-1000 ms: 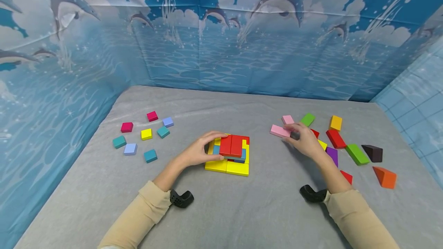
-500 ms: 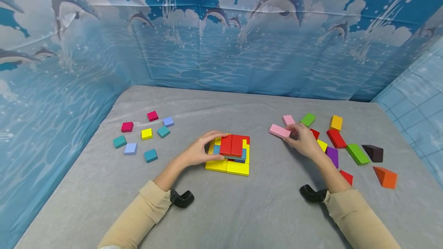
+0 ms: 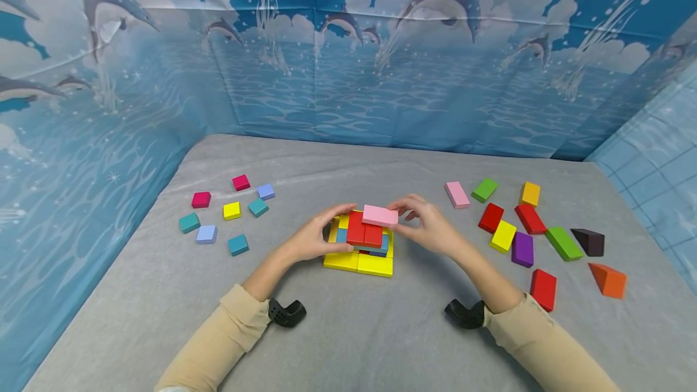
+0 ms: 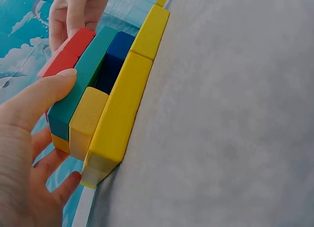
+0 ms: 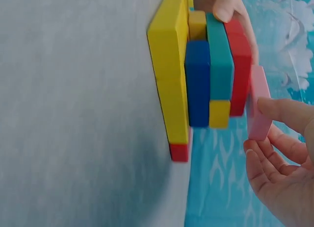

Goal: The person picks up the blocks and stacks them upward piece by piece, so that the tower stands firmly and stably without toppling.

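Observation:
A layered stack of wooden blocks stands at mid-table, with yellow blocks at the bottom. Above them are a dark blue block, a teal block and red blocks on top. My left hand holds the stack from its left side, its thumb against the teal layer and its fingers round the far side. Between thumb and fingers, my right hand pinches a pink block over the stack's right rear. In the right wrist view the pink block lies close to the red layer; whether they touch, I cannot tell.
Small cube-like blocks, among them a yellow one and a teal one, lie scattered at left. On the right lie several larger blocks, including another pink block, a purple block and an orange wedge. A dolphin-print curtain hangs behind.
My right hand has lifted the pink block from the right side of the table and carried it left to above the stack. My left hand has stayed on the stack.

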Motion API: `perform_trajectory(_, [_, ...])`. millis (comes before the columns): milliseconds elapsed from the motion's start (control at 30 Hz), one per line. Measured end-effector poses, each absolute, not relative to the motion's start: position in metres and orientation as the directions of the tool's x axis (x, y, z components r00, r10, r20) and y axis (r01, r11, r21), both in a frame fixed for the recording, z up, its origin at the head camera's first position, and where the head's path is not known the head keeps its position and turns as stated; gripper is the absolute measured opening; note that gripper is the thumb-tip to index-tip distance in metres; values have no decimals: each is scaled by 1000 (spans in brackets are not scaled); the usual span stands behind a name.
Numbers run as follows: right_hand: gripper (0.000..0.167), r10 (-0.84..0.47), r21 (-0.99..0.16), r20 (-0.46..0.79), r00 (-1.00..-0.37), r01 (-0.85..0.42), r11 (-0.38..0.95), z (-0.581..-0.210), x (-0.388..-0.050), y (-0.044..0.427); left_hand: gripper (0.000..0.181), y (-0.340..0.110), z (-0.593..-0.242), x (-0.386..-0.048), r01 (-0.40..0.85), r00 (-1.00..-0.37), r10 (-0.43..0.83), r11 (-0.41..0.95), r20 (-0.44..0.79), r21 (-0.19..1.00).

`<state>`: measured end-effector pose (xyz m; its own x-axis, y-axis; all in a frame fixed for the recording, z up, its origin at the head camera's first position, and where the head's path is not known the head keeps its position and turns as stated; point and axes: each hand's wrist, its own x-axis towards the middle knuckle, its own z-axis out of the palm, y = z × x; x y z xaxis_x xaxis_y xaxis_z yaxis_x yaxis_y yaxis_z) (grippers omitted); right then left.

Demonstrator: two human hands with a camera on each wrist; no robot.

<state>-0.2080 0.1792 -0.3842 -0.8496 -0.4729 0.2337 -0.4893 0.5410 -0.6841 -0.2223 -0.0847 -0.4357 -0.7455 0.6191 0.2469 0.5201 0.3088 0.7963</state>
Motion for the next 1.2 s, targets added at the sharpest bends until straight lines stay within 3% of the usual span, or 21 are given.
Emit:
perform_trajectory(233, [34, -495, -679, 240, -835, -509, 529, -384, -210, 162, 71, -82, -404, -204, 508, -742, 620, 270, 256, 818])
perform_trajectory(500, [32, -504, -699, 235, -831, -505, 506, -386, -213, 156, 66, -82, -405, -205, 505, -735, 634, 272, 242, 819])
perform_trajectory(733, [32, -513, -713, 239, -825, -508, 484, -387, -212, 156, 72, -84, -437, -222, 509, -737, 629, 275, 248, 816])
perform_trajectory(1033, [34, -528, -721, 239, -815, -513, 465, -390, -215, 161, 69, -86, -439, -224, 537, -725, 630, 263, 279, 802])
perform_trajectory(1200, [38, -438, -752, 249, -864, -457, 475, -391, -226, 185, 70, -86, -438, -223, 541, -725, 629, 269, 280, 797])
